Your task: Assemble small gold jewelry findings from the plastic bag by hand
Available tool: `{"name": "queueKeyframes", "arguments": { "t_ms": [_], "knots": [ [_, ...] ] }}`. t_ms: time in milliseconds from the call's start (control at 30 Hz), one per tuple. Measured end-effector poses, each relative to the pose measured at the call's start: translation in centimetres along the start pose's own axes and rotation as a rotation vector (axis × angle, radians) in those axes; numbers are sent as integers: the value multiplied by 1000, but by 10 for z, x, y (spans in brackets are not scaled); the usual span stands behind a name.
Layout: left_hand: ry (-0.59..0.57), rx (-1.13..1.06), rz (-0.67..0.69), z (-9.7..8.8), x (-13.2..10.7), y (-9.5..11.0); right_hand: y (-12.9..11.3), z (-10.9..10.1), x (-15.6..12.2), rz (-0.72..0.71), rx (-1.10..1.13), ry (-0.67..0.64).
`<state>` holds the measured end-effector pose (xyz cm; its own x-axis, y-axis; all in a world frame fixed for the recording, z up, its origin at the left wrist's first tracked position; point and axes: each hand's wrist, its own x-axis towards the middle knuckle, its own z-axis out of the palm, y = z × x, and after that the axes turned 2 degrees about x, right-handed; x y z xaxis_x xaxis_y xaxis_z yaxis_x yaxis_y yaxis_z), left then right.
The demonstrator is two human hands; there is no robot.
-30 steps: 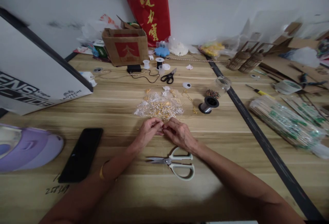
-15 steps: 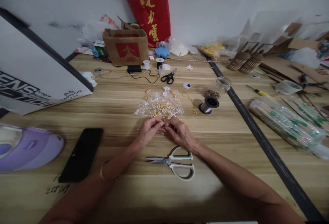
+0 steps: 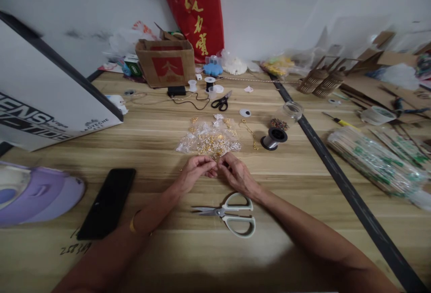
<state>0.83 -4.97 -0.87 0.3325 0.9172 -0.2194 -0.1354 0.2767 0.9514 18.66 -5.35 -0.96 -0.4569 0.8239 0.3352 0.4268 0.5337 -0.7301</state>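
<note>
Left hand (image 3: pixel 196 170) and right hand (image 3: pixel 238 173) pinch narrowly; whether around anything, I cannot tell. The gold-and-silver pile (image 3: pixel 213 139) lies just far of their fingertips

left forearm (image 3: pixel 160 207): gold-coloured bangle (image 3: pixel 132 225), rounded | right forearm (image 3: pixel 296 221): bare

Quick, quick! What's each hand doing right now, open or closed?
Left hand: pinched closed; anything held is too tiny to tell.
Right hand: fingers bent; can't tell if they're closed on anything.
</note>
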Motion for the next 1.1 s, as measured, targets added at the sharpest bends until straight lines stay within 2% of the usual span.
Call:
{"name": "queueKeyframes", "arguments": {
  "t_ms": [233, 433, 667, 833, 967, 1100],
  "knots": [
    [40, 109, -17, 2, 1, 3, -2, -1, 0, -50, -103, -23],
    [17, 222, 35, 1, 2, 0, -2, -1, -1, -59, -229, -67],
    [-22, 235, 51, -2, 2, 1, -1, -2, -1, -72, -266, -84],
    [-33, 177, 21, -4, 1, 4, 0, -3, 0, -27, -83, -29],
    [6, 108, 31, -5, 3, 3, 0, -3, 3, 102, 146, 49],
    [37, 43, 24, -4, 4, 0, -2, 0, 5, 222, 376, 43]
  ]
}}
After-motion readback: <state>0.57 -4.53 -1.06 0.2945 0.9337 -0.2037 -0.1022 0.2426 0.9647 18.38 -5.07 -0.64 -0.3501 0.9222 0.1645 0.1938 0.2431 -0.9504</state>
